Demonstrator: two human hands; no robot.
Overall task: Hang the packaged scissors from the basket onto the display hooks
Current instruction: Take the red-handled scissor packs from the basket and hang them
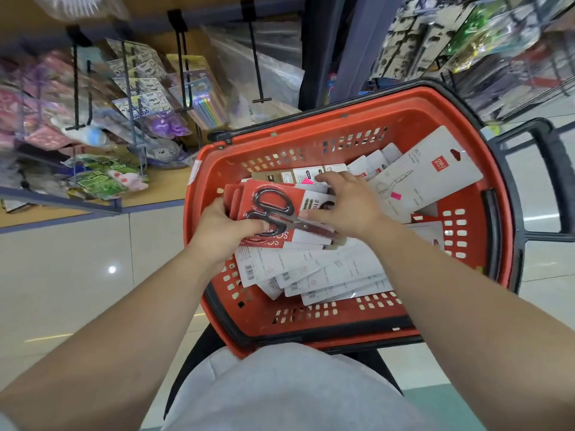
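Observation:
A red plastic basket [348, 315] sits in front of me, filled with several packaged scissors. My left hand [222, 234] grips the left end of a stack of red-and-white scissor packs [273, 209]; the top pack shows black-handled scissors. My right hand [345, 203] rests on the right part of the same stack, fingers spread over the cards. White card backs [311, 272] with barcodes lie fanned beneath. A white scissor pack [426, 175] leans against the basket's far right wall. Empty black display hooks [256, 57] stick out from the wall at upper left.
Hooks at left carry sticker and toy packets [140, 85]. A wooden shelf edge [93, 209] runs below them. The basket's black pull handle [547, 169] sticks out at right. More hanging goods [466, 35] fill the upper right. Pale floor tiles lie at left.

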